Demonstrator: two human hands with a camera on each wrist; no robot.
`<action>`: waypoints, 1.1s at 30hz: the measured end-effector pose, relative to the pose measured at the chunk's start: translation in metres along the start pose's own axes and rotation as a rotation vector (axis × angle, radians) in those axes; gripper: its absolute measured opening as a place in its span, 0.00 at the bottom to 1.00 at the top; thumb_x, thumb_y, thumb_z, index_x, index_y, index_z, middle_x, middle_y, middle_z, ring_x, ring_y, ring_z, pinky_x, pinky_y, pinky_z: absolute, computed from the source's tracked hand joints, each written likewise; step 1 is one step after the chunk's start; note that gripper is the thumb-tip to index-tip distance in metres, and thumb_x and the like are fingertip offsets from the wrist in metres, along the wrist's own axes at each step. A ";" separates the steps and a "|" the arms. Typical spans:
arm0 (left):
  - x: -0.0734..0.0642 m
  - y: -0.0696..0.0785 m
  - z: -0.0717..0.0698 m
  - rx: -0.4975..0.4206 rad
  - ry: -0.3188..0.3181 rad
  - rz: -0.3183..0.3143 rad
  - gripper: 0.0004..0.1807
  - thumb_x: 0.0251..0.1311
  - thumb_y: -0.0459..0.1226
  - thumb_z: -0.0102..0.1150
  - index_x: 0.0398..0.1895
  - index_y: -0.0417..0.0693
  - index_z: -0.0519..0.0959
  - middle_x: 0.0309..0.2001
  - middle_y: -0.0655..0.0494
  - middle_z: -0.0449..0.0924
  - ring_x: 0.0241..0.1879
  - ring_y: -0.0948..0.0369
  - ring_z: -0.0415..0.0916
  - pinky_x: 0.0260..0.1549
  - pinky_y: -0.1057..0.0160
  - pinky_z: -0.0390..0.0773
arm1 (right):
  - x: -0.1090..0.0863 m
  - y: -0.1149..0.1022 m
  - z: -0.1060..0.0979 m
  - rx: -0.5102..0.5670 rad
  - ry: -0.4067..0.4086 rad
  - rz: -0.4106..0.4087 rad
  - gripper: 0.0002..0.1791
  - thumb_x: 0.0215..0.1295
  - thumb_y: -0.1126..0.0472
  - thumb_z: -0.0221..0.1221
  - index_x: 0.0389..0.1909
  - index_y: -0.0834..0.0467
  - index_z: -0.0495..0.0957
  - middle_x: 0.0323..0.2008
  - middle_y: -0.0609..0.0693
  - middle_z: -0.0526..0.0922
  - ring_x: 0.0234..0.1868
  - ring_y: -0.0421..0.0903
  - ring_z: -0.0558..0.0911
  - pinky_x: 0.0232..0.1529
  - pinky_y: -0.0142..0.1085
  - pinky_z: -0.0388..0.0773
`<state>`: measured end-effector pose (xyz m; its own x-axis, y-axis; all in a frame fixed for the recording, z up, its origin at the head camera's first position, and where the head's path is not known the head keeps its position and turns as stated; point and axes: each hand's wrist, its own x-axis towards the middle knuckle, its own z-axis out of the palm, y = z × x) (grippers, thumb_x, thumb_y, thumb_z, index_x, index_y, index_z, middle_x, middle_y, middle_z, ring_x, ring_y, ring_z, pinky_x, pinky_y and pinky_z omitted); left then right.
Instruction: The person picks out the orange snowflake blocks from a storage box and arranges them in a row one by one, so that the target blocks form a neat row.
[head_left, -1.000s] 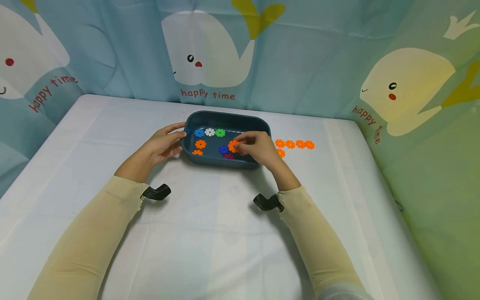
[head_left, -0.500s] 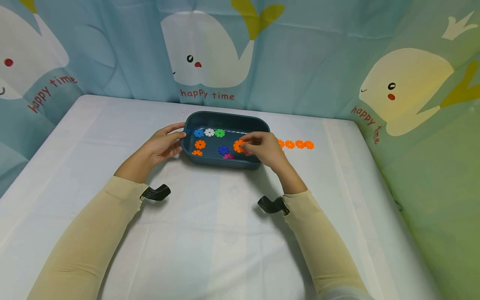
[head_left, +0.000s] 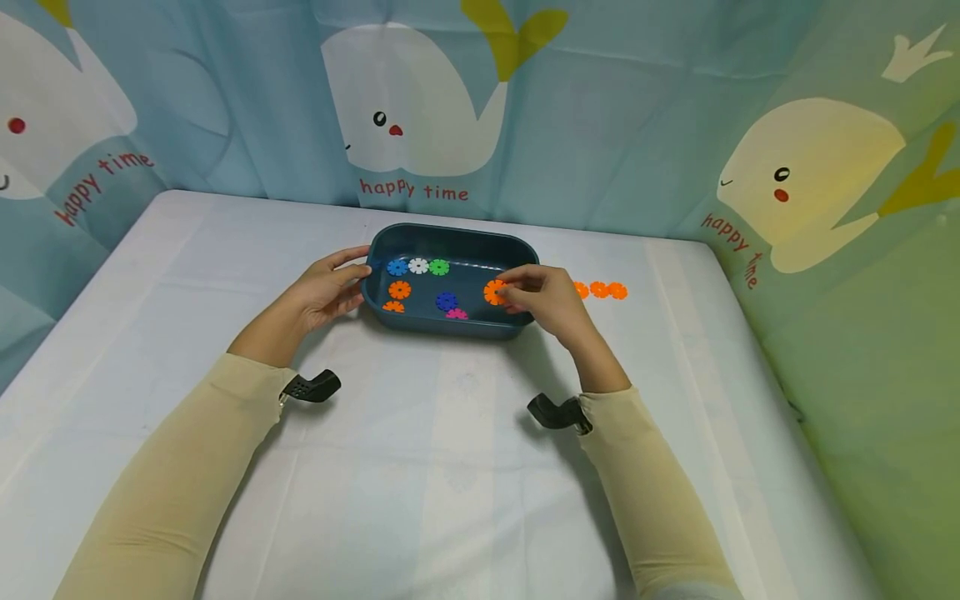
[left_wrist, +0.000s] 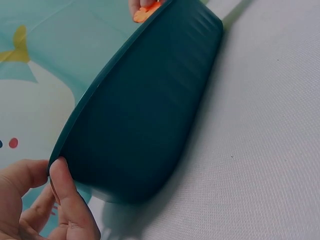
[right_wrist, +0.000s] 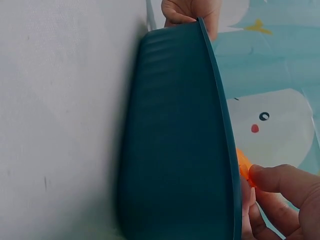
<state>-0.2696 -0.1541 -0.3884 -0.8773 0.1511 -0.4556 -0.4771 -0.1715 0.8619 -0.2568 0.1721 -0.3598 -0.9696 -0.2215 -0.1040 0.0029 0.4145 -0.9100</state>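
The right hand (head_left: pixel 551 300) is pinching one orange disc (head_left: pixel 494 292) between thumb and fingers, holding it over the right half of the bin (head_left: pixel 442 327), seemingly near rim height; the bin itself is sitting towards the far edge of the counter (head_left: pixel 420 467). The left hand (head_left: pixel 326 287) is gripping the rim at the bin's left end, thumb and fingers closed on it. Doing this well probably means keeping the pinch light and near the notched edge, since the disc looks thin and could twist or slip, while the wrist is staying high enough not to knock the bin's right rim, and the left hand is bracing against any drag. Compared with a second ago, the right hand and its disc are sitting farther right, leaving the dark blue disc (head_left: pixel 447 302) and pink disc (head_left: pixel 457 314) plainer to see, and the hand is now hiding more of the orange row (head_left: pixel 597 289) beyond the bin's right end; the left hand is keeping its place.
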 end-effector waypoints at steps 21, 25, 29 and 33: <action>0.000 0.000 0.001 0.007 0.018 -0.001 0.30 0.70 0.36 0.55 0.73 0.58 0.64 0.43 0.57 0.77 0.29 0.67 0.75 0.22 0.74 0.80 | -0.008 0.007 -0.024 0.044 0.030 0.002 0.15 0.65 0.66 0.62 0.52 0.67 0.80 0.42 0.59 0.85 0.38 0.51 0.86 0.41 0.33 0.85; 0.000 0.000 0.000 0.009 0.011 -0.003 0.30 0.70 0.36 0.55 0.74 0.59 0.64 0.43 0.57 0.76 0.30 0.67 0.75 0.23 0.75 0.80 | -0.010 0.008 -0.028 0.049 0.038 0.010 0.16 0.65 0.65 0.62 0.52 0.67 0.80 0.44 0.59 0.85 0.38 0.49 0.87 0.43 0.36 0.85; 0.001 0.000 0.000 0.006 0.012 -0.001 0.30 0.70 0.36 0.55 0.74 0.58 0.64 0.42 0.58 0.77 0.30 0.67 0.75 0.22 0.75 0.80 | -0.011 0.008 -0.033 0.046 0.042 0.013 0.17 0.66 0.64 0.62 0.54 0.66 0.79 0.45 0.60 0.84 0.36 0.46 0.87 0.46 0.38 0.85; 0.002 0.000 0.001 0.008 0.015 0.005 0.29 0.70 0.37 0.55 0.73 0.59 0.64 0.40 0.59 0.77 0.28 0.67 0.75 0.22 0.74 0.80 | -0.011 0.009 -0.036 0.052 0.049 0.019 0.17 0.66 0.64 0.62 0.54 0.67 0.79 0.42 0.55 0.85 0.35 0.46 0.87 0.47 0.41 0.84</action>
<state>-0.2716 -0.1532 -0.3894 -0.8802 0.1354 -0.4549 -0.4727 -0.1643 0.8658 -0.2545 0.2106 -0.3526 -0.9800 -0.1705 -0.1026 0.0325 0.3713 -0.9280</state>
